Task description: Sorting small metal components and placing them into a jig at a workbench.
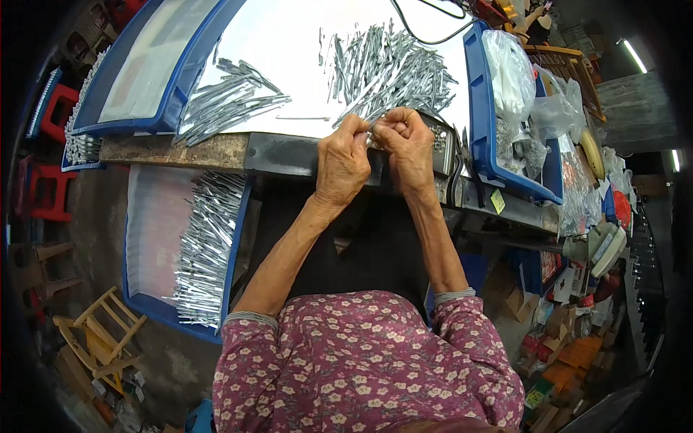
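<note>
My left hand (343, 162) and my right hand (408, 153) meet at the table's front edge, both closed in a pinch. A small pale silvery bit shows between their fingertips; the fingers hide most of it, so its kind cannot be told. Just beyond them lies a large loose pile of slim silver metal strips (393, 68). A second pile of such strips (227, 105) is farther left, with one single thin strip (303, 117) lying between the piles. Close to my right hand is a small dark tray of tiny parts (439, 148).
A blue bin (155, 119) stands at the table's left, and another blue bin (478, 94) with plastic bags is on the right. Below left, a blue crate (234, 270) holds many silver strips. A black cable (426, 42) crosses the far tabletop. Dark-handled pliers (463, 155) lie at right.
</note>
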Demonstrator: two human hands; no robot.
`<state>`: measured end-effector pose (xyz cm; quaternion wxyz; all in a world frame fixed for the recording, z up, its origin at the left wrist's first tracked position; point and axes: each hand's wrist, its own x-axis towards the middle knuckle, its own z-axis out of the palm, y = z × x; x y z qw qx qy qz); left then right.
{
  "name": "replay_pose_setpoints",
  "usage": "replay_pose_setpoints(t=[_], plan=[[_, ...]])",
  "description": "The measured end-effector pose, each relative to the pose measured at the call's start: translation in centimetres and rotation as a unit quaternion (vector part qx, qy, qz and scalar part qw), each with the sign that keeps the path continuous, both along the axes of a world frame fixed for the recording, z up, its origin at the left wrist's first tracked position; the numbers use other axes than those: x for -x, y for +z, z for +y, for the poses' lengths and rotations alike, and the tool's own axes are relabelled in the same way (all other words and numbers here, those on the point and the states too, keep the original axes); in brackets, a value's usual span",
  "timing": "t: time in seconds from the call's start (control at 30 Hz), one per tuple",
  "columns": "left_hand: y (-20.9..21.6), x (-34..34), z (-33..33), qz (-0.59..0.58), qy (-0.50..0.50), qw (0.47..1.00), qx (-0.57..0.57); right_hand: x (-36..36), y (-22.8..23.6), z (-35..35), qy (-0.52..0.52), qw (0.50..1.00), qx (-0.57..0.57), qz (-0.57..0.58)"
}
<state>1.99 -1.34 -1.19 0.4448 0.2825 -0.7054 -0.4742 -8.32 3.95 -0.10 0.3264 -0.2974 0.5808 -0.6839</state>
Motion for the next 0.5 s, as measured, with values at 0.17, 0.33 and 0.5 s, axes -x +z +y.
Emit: replay_pose_setpoints(t=[0.17, 0.33, 0.5], plan=[[-0.2, 0.2, -0.1, -0.019, 0.005, 0.999, 0.033, 0.0, 0.4, 0.4, -0.006, 0.999, -0.007, -0.051], [-0.1, -0.2, -0.5, 0.006, -0.038, 0.994, -0.101, -0.4, 1.1, 0.2, 0.003, 1.0, -0.003, 0.0], [-0.1, -0.6, -0.4, 0.059, -0.086, 0.974, -0.203, -0.1, 1.5, 0.4, 0.024, 0.998, -0.025, 0.057]])
